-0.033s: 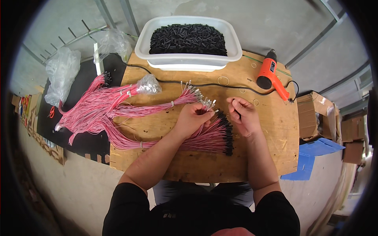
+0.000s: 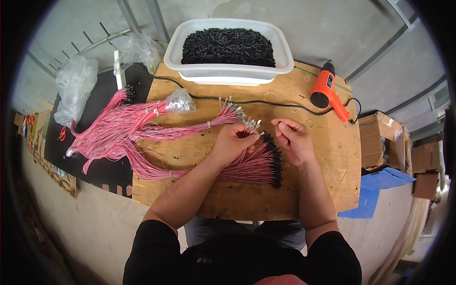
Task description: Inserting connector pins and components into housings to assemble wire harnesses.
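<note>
My left hand point(image 2: 234, 144) is closed around a few pink wires, and their silvery metal terminals point(image 2: 251, 125) stick out past the thumb and fingertips. Just to its right, my right hand point(image 2: 294, 142) is raised with curled fingers and the thumb against the index finger; what it holds, if anything, is hidden. Under and beside the left hand fans a bundle of pink wires point(image 2: 247, 173) with black sleeves point(image 2: 275, 166) on their ends. Behind it lies another tied bundle point(image 2: 190, 129), whose bare metal ends point(image 2: 231, 110) point toward the hands.
A white tub point(image 2: 232, 72) of short black tubes stands at the back of the wooden table point(image 2: 327, 175). An orange heat gun point(image 2: 327, 90) lies at the back right, its black cord point(image 2: 247, 102) crossing the table. More pink wires point(image 2: 109, 128) and plastic bags point(image 2: 76, 90) lie left.
The fingers of my right hand have shifted very slightly. My left hand keeps its hold on the wires.
</note>
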Available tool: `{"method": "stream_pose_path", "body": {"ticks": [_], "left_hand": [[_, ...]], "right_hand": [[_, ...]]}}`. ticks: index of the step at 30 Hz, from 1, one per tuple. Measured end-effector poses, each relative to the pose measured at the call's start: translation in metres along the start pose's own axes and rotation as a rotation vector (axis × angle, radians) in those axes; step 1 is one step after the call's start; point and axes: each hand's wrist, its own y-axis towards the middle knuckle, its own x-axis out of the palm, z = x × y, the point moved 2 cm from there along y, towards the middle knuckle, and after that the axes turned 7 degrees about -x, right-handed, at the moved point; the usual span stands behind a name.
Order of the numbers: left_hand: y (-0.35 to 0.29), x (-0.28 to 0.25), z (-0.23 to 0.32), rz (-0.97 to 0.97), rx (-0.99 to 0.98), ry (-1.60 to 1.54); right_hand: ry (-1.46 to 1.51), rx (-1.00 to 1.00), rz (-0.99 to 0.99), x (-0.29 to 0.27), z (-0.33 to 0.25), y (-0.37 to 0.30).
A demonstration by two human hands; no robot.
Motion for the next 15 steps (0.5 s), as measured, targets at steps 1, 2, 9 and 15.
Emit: {"method": "stream_pose_path", "body": {"ticks": [1,2,9,15], "left_hand": [[0.0,0.0,0.0,-0.009,0.006,-0.035],[0.0,0.0,0.0,-0.002,0.007,-0.04],[0.001,0.001,-0.001,-0.01,0.044,-0.076],[0.0,0.002,0.002,-0.034,0.041,-0.034]], "right_hand": [[-0.201,-0.017,0.023,0.005,0.0,-0.002],[-0.167,-0.004,0.009,0.01,-0.001,-0.004],[-0.243,-0.04,0.084,0.016,0.006,-0.008],[-0.282,-0.084,0.067,0.008,0.009,-0.006]]}}
